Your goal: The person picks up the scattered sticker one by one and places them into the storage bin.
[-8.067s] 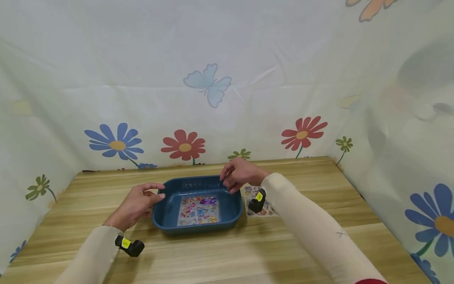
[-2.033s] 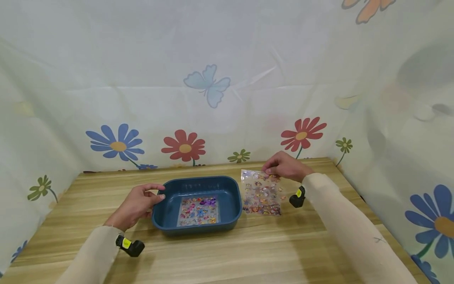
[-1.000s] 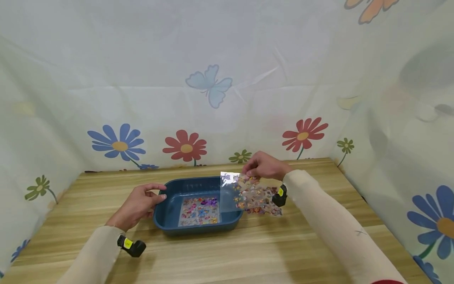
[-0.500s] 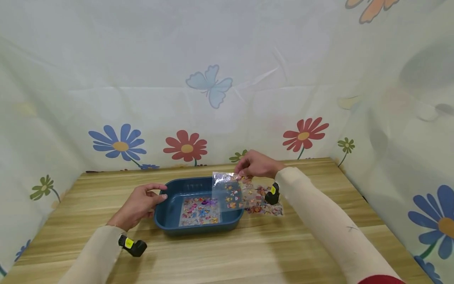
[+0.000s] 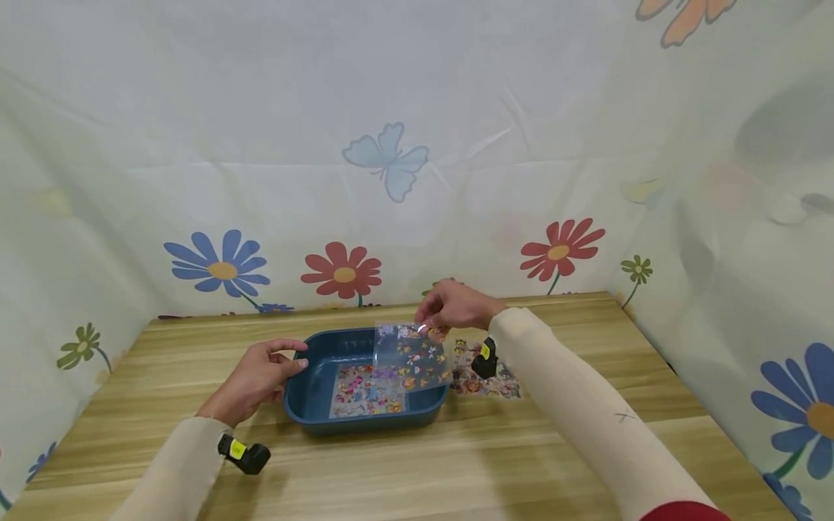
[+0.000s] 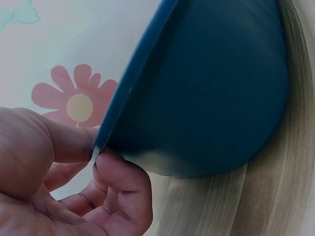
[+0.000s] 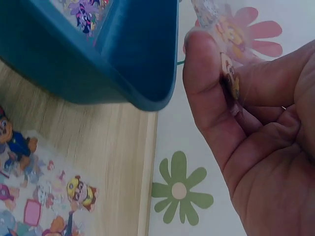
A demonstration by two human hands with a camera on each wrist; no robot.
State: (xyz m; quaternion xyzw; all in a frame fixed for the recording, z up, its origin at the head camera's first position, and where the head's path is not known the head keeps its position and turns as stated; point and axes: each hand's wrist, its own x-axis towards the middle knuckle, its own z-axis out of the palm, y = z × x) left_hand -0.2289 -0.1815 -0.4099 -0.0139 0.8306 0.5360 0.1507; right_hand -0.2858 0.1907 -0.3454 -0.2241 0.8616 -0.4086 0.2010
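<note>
My left hand [image 5: 257, 378] pinches the rim of a blue rectangular basin [image 5: 313, 405] at its left end; the left wrist view shows thumb and fingers on either side of that rim. With its thumb and fingers my right hand [image 5: 456, 305] holds the top edge of a clear sticker sheet [image 5: 417, 362] printed with small cartoon figures. That sheet hangs over the basin's right half. Inside the basin lies another sticker sheet [image 5: 361, 394] with colourful ponies, partly overlapped by the held one.
More cartoon stickers, a sheet [image 5: 482, 380], lie on the wooden table [image 5: 404, 477] right of the basin, partly under the right wrist's camera [image 5: 484, 359]. A flower-print curtain [image 5: 260, 181] stands behind and beside the table.
My right hand has taken a sticker sheet from the table's right side and carried it left over the basin. My left hand has stayed on the rim.
</note>
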